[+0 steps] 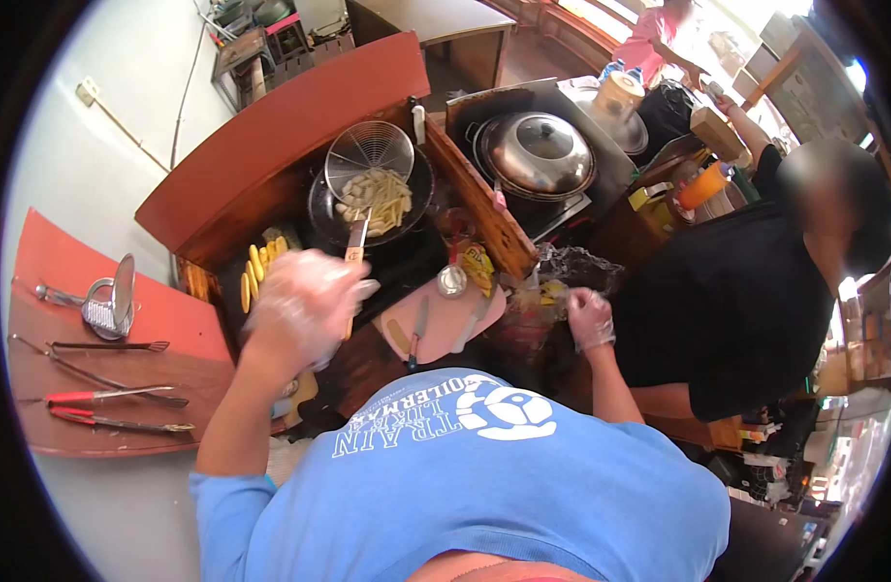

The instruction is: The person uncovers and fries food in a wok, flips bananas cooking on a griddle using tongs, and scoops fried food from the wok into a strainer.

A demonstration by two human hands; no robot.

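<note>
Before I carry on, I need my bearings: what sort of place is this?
Likely a small food-stall or restaurant kitchen: a skimmer over a pan of cut food pieces, a large lidded pot, and tongs against a red panel.

Bright glare upper right, fisheye-bent edges; black corners

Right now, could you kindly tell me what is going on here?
The gloved left hand grips a long-handled wire skimmer over a dark pan, where pale strips of food are gathered. The right hand, also gloved, is near crumpled clear plastic. A knife lies on the pink cutting board, and a person in a black top is close by.
</note>
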